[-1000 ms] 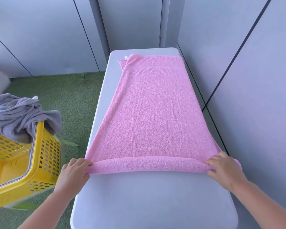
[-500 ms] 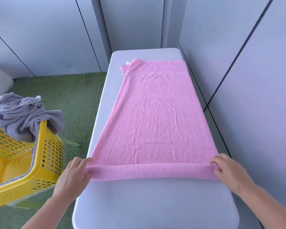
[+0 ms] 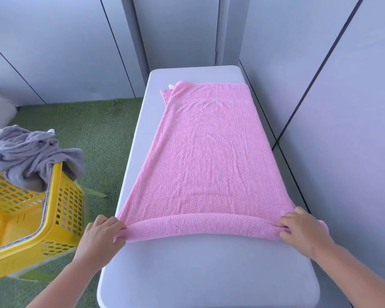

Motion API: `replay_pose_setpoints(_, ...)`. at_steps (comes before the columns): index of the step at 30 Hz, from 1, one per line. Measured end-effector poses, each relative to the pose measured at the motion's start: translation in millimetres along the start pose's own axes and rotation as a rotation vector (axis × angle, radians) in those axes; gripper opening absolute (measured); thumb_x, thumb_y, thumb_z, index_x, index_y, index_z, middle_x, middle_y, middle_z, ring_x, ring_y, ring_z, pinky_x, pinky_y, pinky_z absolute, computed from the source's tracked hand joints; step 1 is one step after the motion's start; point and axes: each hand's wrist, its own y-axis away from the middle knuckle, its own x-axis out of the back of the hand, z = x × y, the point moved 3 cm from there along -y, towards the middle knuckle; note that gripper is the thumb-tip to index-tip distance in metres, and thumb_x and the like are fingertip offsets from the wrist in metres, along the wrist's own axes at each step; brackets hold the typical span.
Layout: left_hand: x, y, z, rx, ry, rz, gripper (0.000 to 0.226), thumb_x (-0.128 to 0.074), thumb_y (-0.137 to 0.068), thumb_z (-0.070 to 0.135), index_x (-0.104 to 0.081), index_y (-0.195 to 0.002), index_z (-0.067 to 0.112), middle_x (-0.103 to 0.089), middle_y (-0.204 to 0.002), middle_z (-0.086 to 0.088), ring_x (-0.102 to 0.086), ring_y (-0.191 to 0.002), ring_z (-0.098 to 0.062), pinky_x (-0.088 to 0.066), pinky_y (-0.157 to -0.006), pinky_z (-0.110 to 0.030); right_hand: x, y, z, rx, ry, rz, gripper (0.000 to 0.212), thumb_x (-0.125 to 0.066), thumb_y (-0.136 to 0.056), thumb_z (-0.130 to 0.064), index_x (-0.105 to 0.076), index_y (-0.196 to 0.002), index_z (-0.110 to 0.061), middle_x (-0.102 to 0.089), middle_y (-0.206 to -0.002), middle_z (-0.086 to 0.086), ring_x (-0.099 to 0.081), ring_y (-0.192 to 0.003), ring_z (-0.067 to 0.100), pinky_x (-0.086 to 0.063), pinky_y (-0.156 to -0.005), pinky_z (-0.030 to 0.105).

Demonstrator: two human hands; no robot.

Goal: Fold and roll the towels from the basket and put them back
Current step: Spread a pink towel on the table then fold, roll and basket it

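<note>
A pink towel (image 3: 209,156) lies folded lengthwise on the white table (image 3: 209,270), stretching away from me. Its near end is turned into a thin roll across the table's width. My left hand (image 3: 100,237) grips the roll's left end with curled fingers. My right hand (image 3: 302,230) grips the right end the same way. A yellow perforated basket (image 3: 60,210) stands to the left of the table, with a crumpled grey towel (image 3: 29,156) draped over its rim.
Grey wall panels (image 3: 342,130) run close along the table's right side and behind its far end. Green artificial turf (image 3: 87,130) covers the floor on the left, between basket and table.
The roll at the towel's near end has grown slightly thicker and both hands have shifted a little forward with it. The basket and grey towel stay put.
</note>
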Motion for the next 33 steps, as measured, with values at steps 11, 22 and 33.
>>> replay_pose_setpoints(11,5,32,9,0.002,0.087,0.067,0.027,-0.053,-0.071,0.047,-0.062,-0.096,0.040,-0.048,-0.094,0.023,-0.046,-0.089,-0.011,-0.040,-0.073,-0.032,-9,15,7,0.041,-0.110,-0.102,0.012,-0.051,-0.070,-0.048,-0.055,-0.077,-0.039,-0.055,-0.091,-0.024,-0.053,-0.088,-0.007,-0.048,-0.066,0.022)
replay_pose_setpoints(22,1,-23,-18,0.506,0.424,0.082,0.016,-0.055,-0.095,0.027,-0.067,-0.098,0.036,-0.061,-0.096,0.016,-0.060,-0.090,-0.013,-0.052,-0.071,-0.032,50,-112,-224,0.561,-0.252,-0.024,0.013,-0.056,-0.089,-0.030,-0.061,-0.077,-0.028,-0.058,-0.080,-0.015,-0.051,-0.080,0.004,-0.038,-0.066,0.015)
replay_pose_setpoints(33,-19,-37,-6,0.653,0.416,0.066,0.024,-0.045,-0.098,0.043,-0.062,-0.094,0.026,-0.051,-0.092,0.006,-0.059,-0.092,-0.019,-0.039,-0.065,-0.035,-11,-162,-467,1.091,0.032,-0.041,0.021,-0.049,-0.093,-0.029,-0.067,-0.096,-0.018,-0.057,-0.099,0.003,-0.044,-0.100,0.025,-0.040,-0.065,0.037)
